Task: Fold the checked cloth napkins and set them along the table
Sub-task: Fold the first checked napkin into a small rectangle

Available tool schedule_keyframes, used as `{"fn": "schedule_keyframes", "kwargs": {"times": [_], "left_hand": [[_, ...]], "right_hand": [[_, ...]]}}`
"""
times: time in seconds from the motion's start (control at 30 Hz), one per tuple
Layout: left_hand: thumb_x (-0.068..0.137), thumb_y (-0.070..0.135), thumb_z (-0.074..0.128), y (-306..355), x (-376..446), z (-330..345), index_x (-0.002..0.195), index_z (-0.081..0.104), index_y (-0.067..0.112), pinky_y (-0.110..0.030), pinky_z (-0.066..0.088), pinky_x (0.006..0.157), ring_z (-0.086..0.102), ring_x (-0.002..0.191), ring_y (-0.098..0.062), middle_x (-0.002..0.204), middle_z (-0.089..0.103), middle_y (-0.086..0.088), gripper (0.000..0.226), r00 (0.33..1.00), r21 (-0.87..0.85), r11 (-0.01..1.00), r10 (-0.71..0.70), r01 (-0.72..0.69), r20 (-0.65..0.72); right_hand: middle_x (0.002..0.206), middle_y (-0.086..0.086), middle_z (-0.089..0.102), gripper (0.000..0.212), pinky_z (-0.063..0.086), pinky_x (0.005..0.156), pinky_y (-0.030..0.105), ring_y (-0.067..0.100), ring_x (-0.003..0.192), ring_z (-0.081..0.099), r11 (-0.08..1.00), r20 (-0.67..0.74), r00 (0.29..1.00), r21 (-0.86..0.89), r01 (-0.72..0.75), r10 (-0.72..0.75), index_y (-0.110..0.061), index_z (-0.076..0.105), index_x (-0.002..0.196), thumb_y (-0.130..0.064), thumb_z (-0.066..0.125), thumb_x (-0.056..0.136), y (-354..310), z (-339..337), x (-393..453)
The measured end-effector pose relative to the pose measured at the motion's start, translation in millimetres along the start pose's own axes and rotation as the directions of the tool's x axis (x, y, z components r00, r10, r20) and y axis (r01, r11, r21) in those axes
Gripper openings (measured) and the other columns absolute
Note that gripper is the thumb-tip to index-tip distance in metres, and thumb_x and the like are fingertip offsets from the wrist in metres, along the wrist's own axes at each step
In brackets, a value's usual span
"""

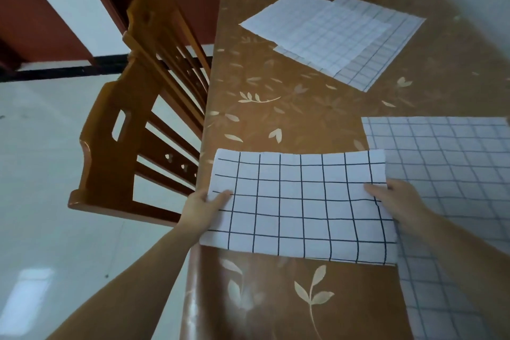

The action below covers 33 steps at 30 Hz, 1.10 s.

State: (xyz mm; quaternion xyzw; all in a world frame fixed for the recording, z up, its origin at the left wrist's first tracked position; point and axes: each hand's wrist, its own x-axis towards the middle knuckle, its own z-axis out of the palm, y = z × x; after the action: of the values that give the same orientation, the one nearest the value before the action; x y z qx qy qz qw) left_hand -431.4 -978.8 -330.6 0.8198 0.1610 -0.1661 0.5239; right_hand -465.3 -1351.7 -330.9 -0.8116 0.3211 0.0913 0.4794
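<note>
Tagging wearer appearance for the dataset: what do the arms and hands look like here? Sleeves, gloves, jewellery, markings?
Both forearms come into view bare, with no sleeve reaching as far as the frame shows. The left hand and right hand are bare: no gloves, and no rings, watch or bands can be seen on the parts showing. No markings, straps or cables on either arm. The upper arms are out of view.

Soft, even daylight; glare sheens my table (276, 298) near its front edge; wide-angle bending and blur beyond it.
</note>
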Motion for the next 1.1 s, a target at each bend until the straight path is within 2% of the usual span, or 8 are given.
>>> {"fn": "schedule_keyframes", "kwargs": {"times": [0.27,0.4,0.5,0.63,0.77,0.93,1.0,1.1], "left_hand": [[0.083,0.031,0.074,-8.2,-1.4,-0.8,0.108,0.058,0.022,-0.025,0.055,0.069,0.067,0.082,-0.009,0.101,0.069,0.007,0.031,0.998,0.062,0.998,-0.006,0.010,-0.066],[0.083,0.035,0.072,-8.6,-10.9,13.6,0.120,0.053,0.026,-0.034,0.051,0.080,0.058,0.097,-0.017,0.112,0.059,0.003,0.043,0.921,0.365,0.910,0.298,-0.195,-0.251],[0.083,0.036,0.071,-15.2,-19.2,37.0,0.119,0.058,0.028,-0.044,0.043,0.088,0.053,0.107,-0.026,0.117,0.057,-0.003,0.039,0.790,0.699,0.602,0.607,-0.386,-0.087],[0.083,0.043,0.059,-11.4,-27.6,64.7,0.121,0.057,0.031,-0.050,0.028,0.102,0.043,0.126,-0.029,0.133,0.054,-0.005,0.040,0.720,0.770,0.398,0.684,-0.499,0.113],[0.094,0.061,0.032,-12.3,-27.3,76.3,0.142,0.033,0.041,-0.051,0.002,0.117,0.013,0.148,-0.030,0.159,0.026,0.001,0.052,0.755,0.757,0.272,0.514,-0.594,0.408],[0.090,0.072,0.008,-20.1,-19.3,78.4,0.151,-0.004,0.045,-0.054,-0.018,0.114,-0.021,0.147,-0.025,0.162,-0.012,0.008,0.068,0.824,0.796,0.273,0.363,-0.541,0.435],[0.090,0.072,0.007,-20.5,-18.8,79.3,0.150,-0.007,0.046,-0.055,-0.018,0.114,-0.023,0.146,-0.024,0.161,-0.015,0.009,0.067,0.828,0.793,0.285,0.353,-0.538,0.435],[0.088,0.071,0.004,-22.3,-18.8,80.1,0.149,-0.011,0.045,-0.056,-0.017,0.114,-0.025,0.146,-0.023,0.160,-0.019,0.010,0.068,0.832,0.794,0.288,0.344,-0.535,0.436]], "right_hand": [[0.052,0.003,0.045,0.042,0.028,0.050,0.027,0.019,0.049,0.043,0.999,-0.157,0.987,-0.032,-0.035,0.030,-0.014,0.042,0.053,-0.023,0.066,0.087,-4.0,14.4,-0.3],[0.061,0.006,0.056,0.030,0.032,0.050,0.025,0.024,0.059,0.054,0.997,-0.178,0.984,-0.072,-0.019,0.006,-0.010,0.056,0.063,-0.025,0.064,0.088,-4.5,17.7,-1.0],[0.073,0.017,0.064,0.032,0.038,0.055,0.028,0.035,0.070,0.062,0.993,-0.217,0.976,-0.118,0.012,-0.038,0.002,0.063,0.078,-0.029,0.063,0.088,-1.8,20.5,-0.9],[0.073,0.017,0.064,0.032,0.037,0.053,0.027,0.030,0.066,0.058,0.989,-0.282,0.955,-0.143,0.049,-0.088,0.001,0.062,0.075,-0.028,0.062,0.088,-1.5,21.4,-1.3],[0.066,0.009,0.057,0.031,0.036,0.052,0.027,0.029,0.066,0.056,0.983,-0.256,0.962,-0.174,0.054,-0.098,-0.003,0.056,0.069,-0.028,0.061,0.088,0.8,24.1,-2.9],[0.124,0.017,0.051,0.055,0.046,0.092,0.044,0.032,0.114,0.049,0.889,-0.393,0.842,-0.412,0.197,-0.369,-0.007,0.047,0.131,-0.034,0.065,0.086,-13.3,31.2,-19.6],[0.133,0.014,0.049,0.055,0.043,0.100,0.048,0.030,0.123,0.046,0.732,-0.262,0.764,-0.573,0.369,-0.590,-0.010,0.044,0.135,-0.034,0.061,0.088,-18.0,51.9,-43.8],[0.154,0.005,0.032,0.057,0.024,0.115,0.046,0.027,0.141,0.028,0.543,0.126,0.769,-0.637,0.547,-0.627,-0.018,0.034,0.146,-0.040,0.045,0.095,-5.7,113.4,-89.7]]}}
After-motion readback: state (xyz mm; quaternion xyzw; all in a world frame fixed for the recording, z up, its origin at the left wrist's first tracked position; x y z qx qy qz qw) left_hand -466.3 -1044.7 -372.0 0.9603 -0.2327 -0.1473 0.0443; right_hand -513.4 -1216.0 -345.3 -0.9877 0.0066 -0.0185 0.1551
